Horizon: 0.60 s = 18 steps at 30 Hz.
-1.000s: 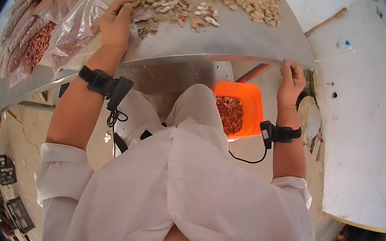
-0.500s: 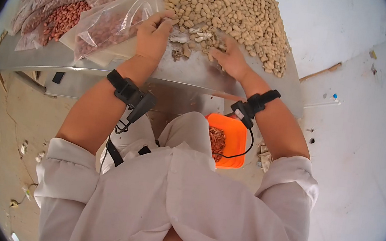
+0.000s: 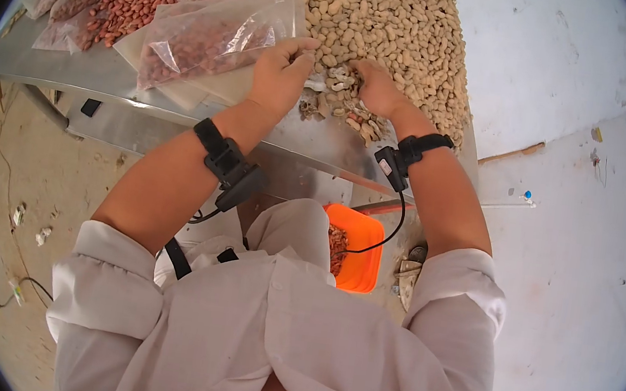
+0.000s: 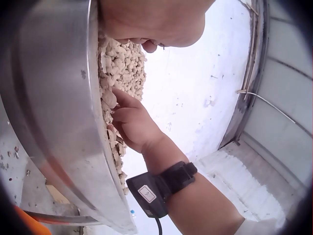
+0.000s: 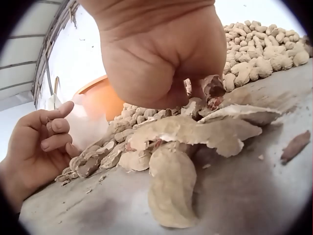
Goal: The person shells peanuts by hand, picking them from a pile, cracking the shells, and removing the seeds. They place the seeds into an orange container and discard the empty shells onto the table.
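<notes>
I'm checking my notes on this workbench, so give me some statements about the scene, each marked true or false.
1. The orange bin stands lower than the metal tabletop. True.
2. The heap of unshelled peanuts lies to the left of the clear bag. False: it lies to the bag's right.
3. The left hand is inside the clear bag. False: it is outside, beside the bag.
4. Broken shells lie near the right hand. True.
</notes>
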{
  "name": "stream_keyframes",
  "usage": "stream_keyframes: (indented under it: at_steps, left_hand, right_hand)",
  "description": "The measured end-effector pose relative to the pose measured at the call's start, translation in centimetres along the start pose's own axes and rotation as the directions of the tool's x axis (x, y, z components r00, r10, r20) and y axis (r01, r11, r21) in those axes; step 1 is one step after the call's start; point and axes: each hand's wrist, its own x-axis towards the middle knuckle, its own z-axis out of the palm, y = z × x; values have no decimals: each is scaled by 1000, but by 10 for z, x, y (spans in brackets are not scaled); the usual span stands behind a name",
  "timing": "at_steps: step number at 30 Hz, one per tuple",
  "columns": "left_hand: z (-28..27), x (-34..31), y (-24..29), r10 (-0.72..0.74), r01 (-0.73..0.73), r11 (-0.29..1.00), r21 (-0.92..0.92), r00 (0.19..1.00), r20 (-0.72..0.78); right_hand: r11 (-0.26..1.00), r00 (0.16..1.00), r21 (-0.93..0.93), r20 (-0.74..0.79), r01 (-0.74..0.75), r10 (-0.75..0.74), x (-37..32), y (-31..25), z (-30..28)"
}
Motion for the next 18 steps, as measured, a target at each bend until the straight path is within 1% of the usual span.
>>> stream_keyframes:
  at_steps: [2,5,7,8,11,14,17,18]
  left_hand:
    - [-1,0,-3,10,-10,1000,-13,1000,-2]
    - [-1,0,1,-17,17,999,-48,1000,3]
    - [0,-1,5,-42,43,997,-57,999,8]
    - [0,-1,4,-30,30,998,-57,1000,1]
    - [1,-1,3,-15,15,998,-58,1000,-10]
    - [0,-1,5,-40,40,996,-83,999,-7]
    - [-1,-2,6,-69,69,990,-125,998,2]
    - [0,-2,7,-75,74,987,-142,997,0]
  right_hand:
    - [1000,1000,-30,8,5,-4,0,-3,-1]
    - [996,995,16,50,83,-84,-7,-5,-12]
    - [994,995,58,48,89,-92,-10,-10,-21]
    - [993,994,79,46,91,-95,-12,-12,-25]
    - [934,975,284,-107,218,-196,-10,-25,-21]
    - [929,956,226,-78,293,-283,-2,-47,-14]
    - [968,974,111,-69,223,-217,-2,-64,-8]
    - [971,971,76,-93,228,-221,-3,-66,-6]
